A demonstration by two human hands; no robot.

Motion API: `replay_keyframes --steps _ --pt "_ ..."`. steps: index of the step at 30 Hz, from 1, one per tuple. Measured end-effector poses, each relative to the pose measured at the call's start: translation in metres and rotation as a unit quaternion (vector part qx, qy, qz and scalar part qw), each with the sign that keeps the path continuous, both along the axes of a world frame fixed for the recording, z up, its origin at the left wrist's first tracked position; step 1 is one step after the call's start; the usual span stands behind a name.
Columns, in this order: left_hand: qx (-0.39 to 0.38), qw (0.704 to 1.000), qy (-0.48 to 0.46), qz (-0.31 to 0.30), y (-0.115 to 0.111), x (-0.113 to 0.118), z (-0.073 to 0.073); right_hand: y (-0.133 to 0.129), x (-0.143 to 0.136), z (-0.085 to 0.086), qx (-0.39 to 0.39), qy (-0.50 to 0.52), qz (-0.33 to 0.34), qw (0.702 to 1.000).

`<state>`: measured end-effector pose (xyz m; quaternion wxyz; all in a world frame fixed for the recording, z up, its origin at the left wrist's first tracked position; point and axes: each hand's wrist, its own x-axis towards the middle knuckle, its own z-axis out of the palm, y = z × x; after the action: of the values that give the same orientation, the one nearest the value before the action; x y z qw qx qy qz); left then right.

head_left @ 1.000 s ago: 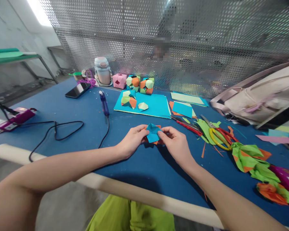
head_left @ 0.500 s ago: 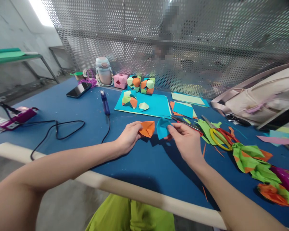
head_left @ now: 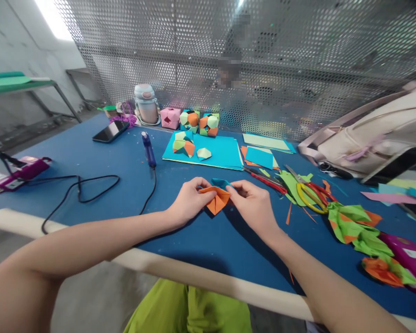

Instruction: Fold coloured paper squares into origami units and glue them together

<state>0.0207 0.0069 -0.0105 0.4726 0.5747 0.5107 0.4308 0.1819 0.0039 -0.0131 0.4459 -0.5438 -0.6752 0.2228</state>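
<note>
Between thumb and fingers, my left hand [head_left: 190, 201] pinches an orange folded paper piece [head_left: 217, 203]. My right hand [head_left: 253, 199] is closed on a blue folded paper piece [head_left: 221, 183], which lies behind the orange one and is partly covered by it. The two pieces overlap above the blue tabletop [head_left: 190, 245]; whether they are joined I cannot tell. Beyond my hands, a multicoloured folded paper form [head_left: 183, 147] and a small pale green folded piece [head_left: 204, 154] rest on blue paper sheets [head_left: 225, 150].
A purple pen-shaped tool [head_left: 148, 150] with a black cord stands at left. Right of my hands lie red-handled scissors [head_left: 268, 181], yellow-handled scissors [head_left: 312, 196] and crumpled green-orange paper [head_left: 358, 226]. Folded paper cubes [head_left: 189, 120], a bottle [head_left: 146, 105] and a bag [head_left: 370, 125] stand behind.
My hands have come together. The orange and blue pieces, apart before, now overlap, with the orange one turned and in front. The view has shifted slightly.
</note>
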Motion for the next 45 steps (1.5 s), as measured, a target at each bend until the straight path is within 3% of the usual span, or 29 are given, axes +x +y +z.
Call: replay_keyframes --steps 4,7,12,17,19,22,26,37,45 --pt "0.065 0.996 0.05 0.035 0.001 -0.002 -0.001 -0.005 -0.004 0.004 -0.063 0.079 0.034 0.994" --pt "0.056 0.997 0.011 0.047 0.002 -0.002 -0.002 -0.005 -0.004 0.005 -0.09 0.106 0.052 0.989" --pt "0.0 0.996 -0.088 -0.01 0.003 0.001 -0.003 -0.003 -0.006 -0.001 -0.144 0.178 0.079 0.97" --pt "0.011 0.998 -0.059 -0.012 0.006 0.0 -0.005 -0.002 -0.007 -0.001 -0.205 0.21 0.112 0.95" --pt "0.025 0.999 -0.031 -0.006 0.007 -0.002 -0.006 -0.003 -0.005 0.001 -0.184 0.176 0.096 0.962" --pt "0.05 0.999 0.01 -0.015 0.007 -0.003 -0.007 -0.006 -0.002 0.004 -0.081 0.083 0.066 0.991" --pt "0.072 0.995 0.063 -0.041 0.004 -0.004 -0.005 -0.007 -0.002 0.003 0.022 -0.028 0.062 0.997" --pt "0.104 0.981 0.15 -0.061 0.002 -0.005 -0.002 -0.006 0.004 0.007 0.129 -0.108 0.076 0.983" --pt "0.098 0.984 0.139 -0.054 0.003 -0.003 -0.007 -0.005 0.008 0.007 0.105 -0.111 0.083 0.985"
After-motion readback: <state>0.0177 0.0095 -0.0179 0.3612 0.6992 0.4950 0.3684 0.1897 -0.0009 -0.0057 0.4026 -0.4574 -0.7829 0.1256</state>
